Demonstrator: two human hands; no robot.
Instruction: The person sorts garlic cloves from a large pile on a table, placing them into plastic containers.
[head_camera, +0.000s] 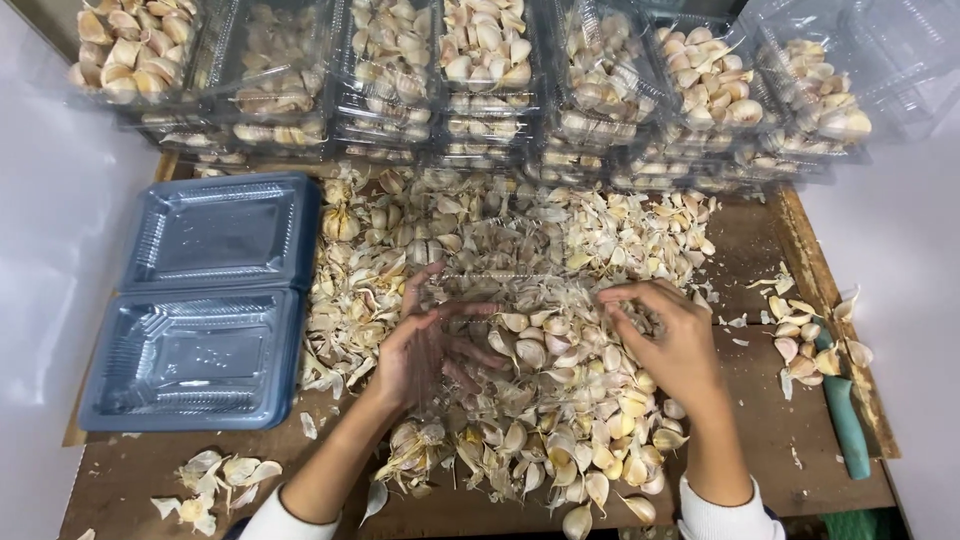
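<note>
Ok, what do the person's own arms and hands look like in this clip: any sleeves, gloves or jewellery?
Both hands are bare: the left hand and right hand show no gloves, and no rings or watch are visible. The forearms are uncovered; white long sleeves are pushed up towards the elbows, just visible at the bottom edge.
</note>
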